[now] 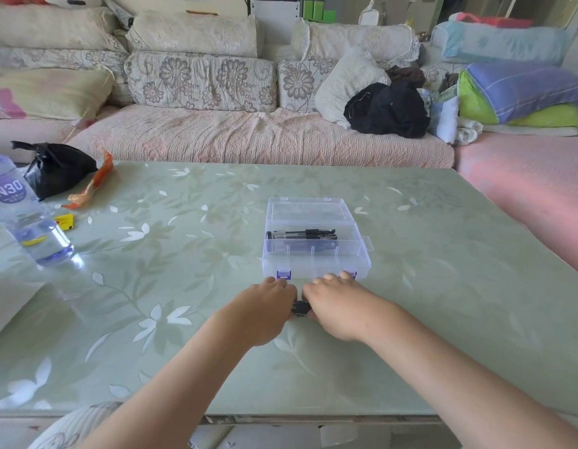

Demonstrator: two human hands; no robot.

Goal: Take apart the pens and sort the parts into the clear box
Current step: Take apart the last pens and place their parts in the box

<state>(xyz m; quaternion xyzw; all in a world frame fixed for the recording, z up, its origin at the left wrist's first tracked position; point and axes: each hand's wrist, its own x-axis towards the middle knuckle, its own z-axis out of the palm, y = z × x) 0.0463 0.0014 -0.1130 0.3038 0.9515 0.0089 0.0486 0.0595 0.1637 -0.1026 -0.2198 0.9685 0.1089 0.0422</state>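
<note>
A clear plastic box [359, 254] with purple latches stands open on the table, its lid tipped back. Two or three black pens [302, 234] lie in its long rear compartment. The front compartments look dim and I cannot tell what is in them. Just in front of the box my left hand [269, 306] and my right hand [336, 306] meet knuckles up, fingers curled. Between them they grip a small black pen part [301, 308], mostly hidden by the fingers.
The green floral table [184, 286] carries a water bottle [28, 218], a black bag [55, 168], an orange wrapper [93, 183] and a small yellow item [64, 220] at the left. A sofa with cushions and clothes runs behind the table.
</note>
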